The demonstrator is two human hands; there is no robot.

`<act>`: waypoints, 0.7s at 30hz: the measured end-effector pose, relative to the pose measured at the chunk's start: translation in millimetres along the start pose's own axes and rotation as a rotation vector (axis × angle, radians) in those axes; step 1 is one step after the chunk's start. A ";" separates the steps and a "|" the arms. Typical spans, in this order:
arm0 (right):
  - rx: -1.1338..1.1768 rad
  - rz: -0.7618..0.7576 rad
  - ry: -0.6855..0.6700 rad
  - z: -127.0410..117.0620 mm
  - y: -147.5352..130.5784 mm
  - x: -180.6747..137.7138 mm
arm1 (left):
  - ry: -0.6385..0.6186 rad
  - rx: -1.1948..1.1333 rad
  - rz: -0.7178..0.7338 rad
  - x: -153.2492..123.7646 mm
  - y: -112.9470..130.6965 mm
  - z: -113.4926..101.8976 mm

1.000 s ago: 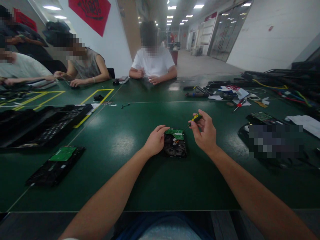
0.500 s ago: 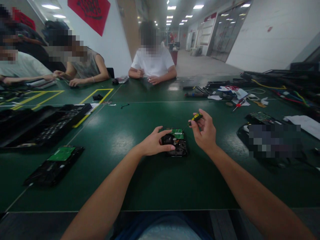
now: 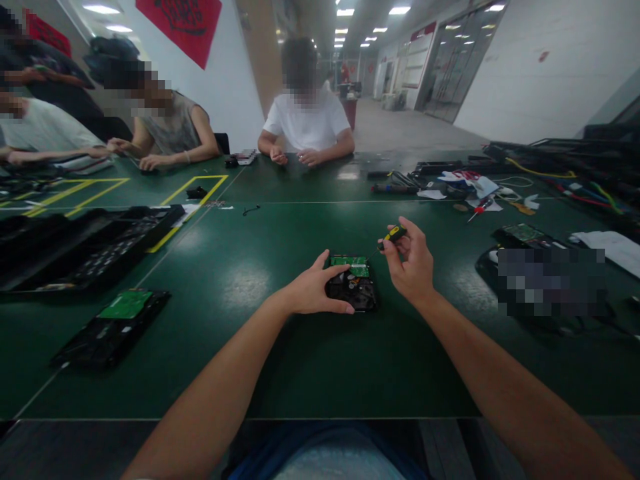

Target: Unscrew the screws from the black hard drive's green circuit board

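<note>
A black hard drive (image 3: 356,288) with a small green circuit board at its far end lies on the green table (image 3: 280,347) in front of me. My left hand (image 3: 314,291) grips its left side, thumb along the near edge and fingers over the far corner. My right hand (image 3: 411,263) hovers just right of the drive, fingers closed on a small yellow-and-black screwdriver (image 3: 392,235) whose thin shaft points down toward the green board.
Another drive with a green board (image 3: 113,327) and a black tray (image 3: 80,243) lie at the left. Tools, papers and cables (image 3: 465,187) clutter the far right, with a further drive (image 3: 523,233). Three people sit along the far and left edges.
My left hand shifted from resting on the drive's left edge to a spread grip, thumb now along the near side. The right hand and screwdriver stayed nearly still.
</note>
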State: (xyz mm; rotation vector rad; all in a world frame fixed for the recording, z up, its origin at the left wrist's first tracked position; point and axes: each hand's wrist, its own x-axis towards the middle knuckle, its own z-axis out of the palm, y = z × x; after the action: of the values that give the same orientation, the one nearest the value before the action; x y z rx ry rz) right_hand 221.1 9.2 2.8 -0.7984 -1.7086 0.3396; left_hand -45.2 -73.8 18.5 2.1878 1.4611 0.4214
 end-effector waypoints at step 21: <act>-0.015 -0.004 0.015 0.0 -0.2 0.5 | -0.147 0.022 -0.054 0.9 9.1 -8.4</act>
State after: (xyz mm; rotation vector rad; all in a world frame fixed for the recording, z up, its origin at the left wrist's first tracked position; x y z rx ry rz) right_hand 221.0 9.4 3.3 -0.8063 -1.7003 0.3174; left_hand -42.0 -74.0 30.5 2.1422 1.4473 0.2211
